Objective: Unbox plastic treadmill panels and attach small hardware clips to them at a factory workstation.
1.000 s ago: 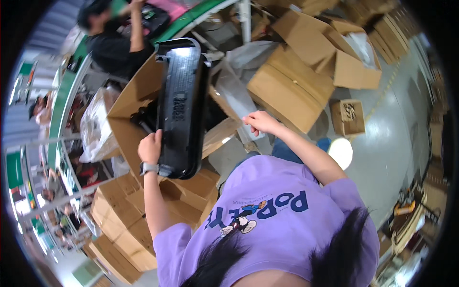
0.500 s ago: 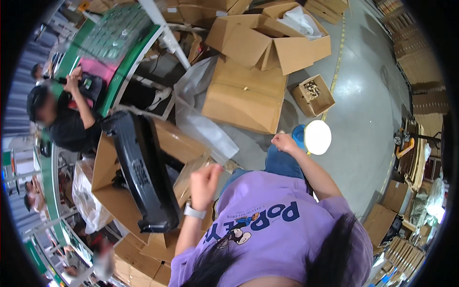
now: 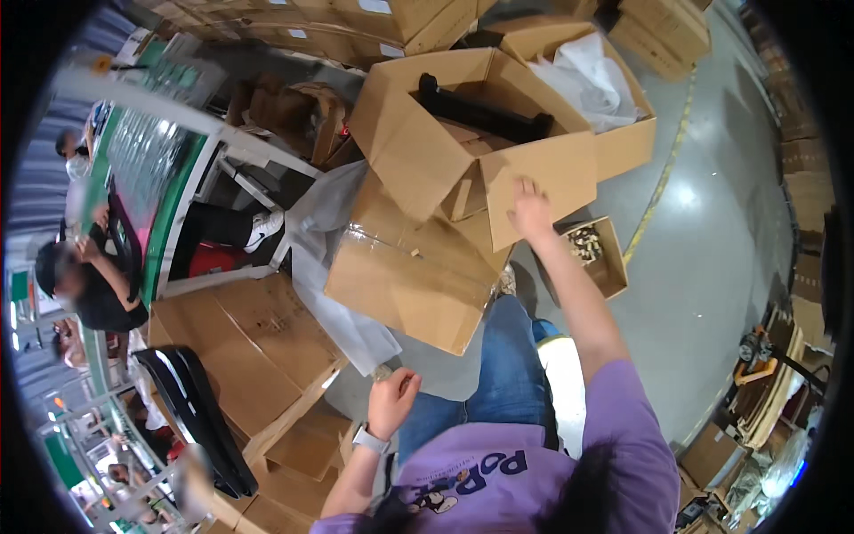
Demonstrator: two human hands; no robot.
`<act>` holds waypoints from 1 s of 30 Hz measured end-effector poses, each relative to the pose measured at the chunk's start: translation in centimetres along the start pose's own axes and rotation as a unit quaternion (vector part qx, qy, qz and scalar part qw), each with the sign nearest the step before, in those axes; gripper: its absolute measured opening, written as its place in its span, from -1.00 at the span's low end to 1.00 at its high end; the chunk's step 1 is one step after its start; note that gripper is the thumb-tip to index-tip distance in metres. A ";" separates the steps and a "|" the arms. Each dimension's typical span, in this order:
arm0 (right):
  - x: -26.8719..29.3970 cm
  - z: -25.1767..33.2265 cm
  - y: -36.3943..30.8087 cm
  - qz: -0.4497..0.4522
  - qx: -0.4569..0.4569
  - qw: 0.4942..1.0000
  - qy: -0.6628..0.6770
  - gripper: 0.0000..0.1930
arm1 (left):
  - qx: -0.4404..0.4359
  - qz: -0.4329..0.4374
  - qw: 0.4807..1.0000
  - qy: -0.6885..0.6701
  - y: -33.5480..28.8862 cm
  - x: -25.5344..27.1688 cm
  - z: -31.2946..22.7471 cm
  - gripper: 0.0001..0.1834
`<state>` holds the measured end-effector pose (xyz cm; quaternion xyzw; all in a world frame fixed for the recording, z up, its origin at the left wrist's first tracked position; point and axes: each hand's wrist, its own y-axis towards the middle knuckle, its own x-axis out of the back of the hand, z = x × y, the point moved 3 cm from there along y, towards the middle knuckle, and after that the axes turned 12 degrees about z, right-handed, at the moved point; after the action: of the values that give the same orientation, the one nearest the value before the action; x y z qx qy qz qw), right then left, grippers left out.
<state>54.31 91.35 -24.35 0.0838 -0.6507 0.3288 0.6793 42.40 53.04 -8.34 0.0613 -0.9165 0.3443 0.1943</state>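
A bulky closed carton [image 3: 418,294] lies ahead of the person; an open carton [image 3: 414,147] stands just beyond it. Another carton [image 3: 240,334] sits leftward, plastic sheeting [image 3: 338,294] lying between. A long black casing [image 3: 194,418] is at that carton's outer side. A small box [image 3: 614,267] stands near the open carton, which contains a slim black part [image 3: 485,114]. A flap [image 3: 569,173] intervenes between part and right hand [image 3: 531,212], whose fingers extend, grasping nothing visible. The left hand [image 3: 391,405] is clenched, apparently bare.

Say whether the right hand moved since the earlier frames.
Yes: the right hand moved forward, toward the open carton, and now overlaps its near flap.
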 end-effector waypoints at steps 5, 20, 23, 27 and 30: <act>-0.6 -4.1 11.0 -0.061 0.148 0.987 -0.009 -0.26 | 0.067 0.043 0.990 -0.114 6.4 -3.4 -7.9 -0.83; -1.3 -2.4 5.8 0.254 0.351 0.844 0.317 -0.91 | 0.021 0.016 0.925 0.380 30.9 -5.4 -16.7 -0.50; -5.0 -2.2 -1.0 0.269 0.383 0.832 0.299 -0.67 | 0.012 0.165 0.870 0.465 33.3 -8.5 -14.7 -0.53; -3.4 -2.2 -2.9 0.421 0.480 0.759 0.130 -0.82 | -0.006 0.348 0.840 0.416 30.0 -11.3 -9.4 -0.69; -3.5 -4.7 2.4 0.412 0.296 0.795 0.332 -0.87 | 0.071 0.343 0.832 0.430 24.7 -14.7 -0.3 -0.77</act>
<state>57.10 94.53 -29.04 -0.1097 -0.2294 0.7619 0.5957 49.91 71.61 -28.99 -0.3973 -0.6756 0.4447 0.4334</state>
